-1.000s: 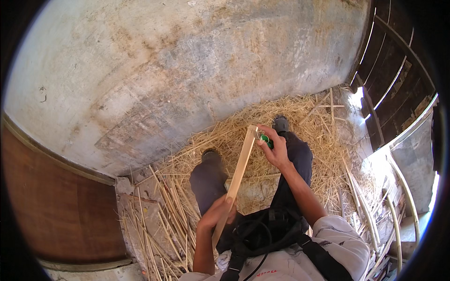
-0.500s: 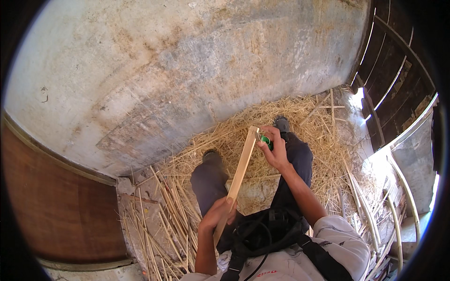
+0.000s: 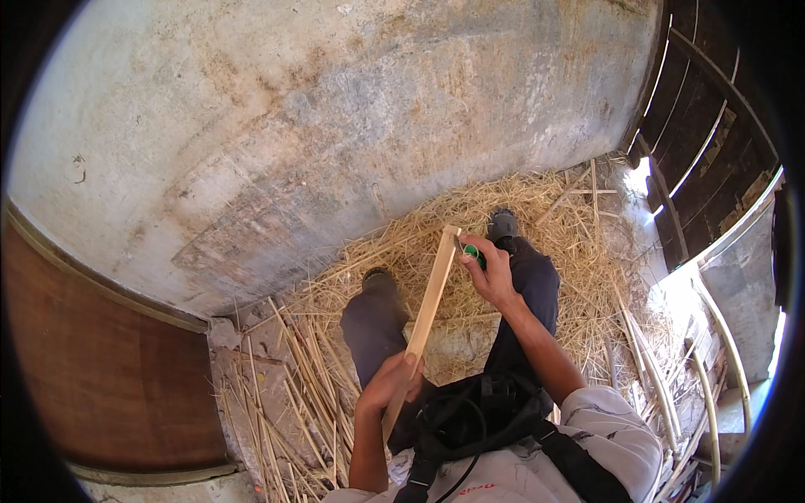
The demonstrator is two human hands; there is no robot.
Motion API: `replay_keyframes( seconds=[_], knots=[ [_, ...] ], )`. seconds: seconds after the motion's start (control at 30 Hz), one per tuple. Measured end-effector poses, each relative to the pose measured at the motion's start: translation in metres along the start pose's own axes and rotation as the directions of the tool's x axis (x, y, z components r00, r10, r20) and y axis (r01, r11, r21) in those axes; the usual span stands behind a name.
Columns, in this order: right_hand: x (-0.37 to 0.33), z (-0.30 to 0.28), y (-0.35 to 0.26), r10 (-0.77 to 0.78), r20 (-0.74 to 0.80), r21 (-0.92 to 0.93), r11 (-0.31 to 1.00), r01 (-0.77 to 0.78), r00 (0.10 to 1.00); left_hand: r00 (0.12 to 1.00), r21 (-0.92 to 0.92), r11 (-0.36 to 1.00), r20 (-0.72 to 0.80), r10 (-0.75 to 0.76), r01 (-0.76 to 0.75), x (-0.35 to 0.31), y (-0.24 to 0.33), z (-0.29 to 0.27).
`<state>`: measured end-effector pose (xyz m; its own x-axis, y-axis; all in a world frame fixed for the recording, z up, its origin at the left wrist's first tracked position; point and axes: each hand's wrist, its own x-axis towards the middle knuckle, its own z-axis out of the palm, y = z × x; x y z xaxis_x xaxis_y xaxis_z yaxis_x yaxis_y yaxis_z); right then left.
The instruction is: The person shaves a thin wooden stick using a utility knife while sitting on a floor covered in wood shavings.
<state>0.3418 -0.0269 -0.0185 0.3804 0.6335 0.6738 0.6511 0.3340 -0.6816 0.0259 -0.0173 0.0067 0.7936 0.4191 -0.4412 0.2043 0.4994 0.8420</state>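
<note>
Hands [image 3: 386, 382] at slat [image 3: 433, 302], axis seemingly forward

The strip [image 3: 432, 298] is pale yellow, the tool [image 3: 479, 261] green, the straw [image 3: 579, 272] golden, the wall [image 3: 352, 126] grey (brown-blotched).

smooth wooden strip [image 3: 433, 298], rough matt wall [image 3: 377, 109], dry straw [image 3: 537, 197]

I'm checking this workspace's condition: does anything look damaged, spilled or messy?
Yes. The pale wall ahead looks worn, blotched with brown stains and grey patches. Straw-coloured shavings lie loose around both shoes, littering the floor. The wooden strip in the left hand shows no obvious break.
</note>
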Motion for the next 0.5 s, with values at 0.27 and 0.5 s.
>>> replay_keyframes(
  seconds=[0.27,0.5],
  knots=[
    [0.0037,-0.0001,-0.0039,-0.103,-0.105,-0.093,0.991,0.094,0.989,1.000,0.016,1.000,-0.003,0.005,-0.005,0.0007,0.0031,0.0026],
    [-0.0002,-0.0011,-0.0067,-0.068,-0.108,-0.150,0.987,0.051,0.992,1.000,0.042,0.999,-0.031,0.006,-0.004,0.0014,0.0017,0.0036]
  ],
)
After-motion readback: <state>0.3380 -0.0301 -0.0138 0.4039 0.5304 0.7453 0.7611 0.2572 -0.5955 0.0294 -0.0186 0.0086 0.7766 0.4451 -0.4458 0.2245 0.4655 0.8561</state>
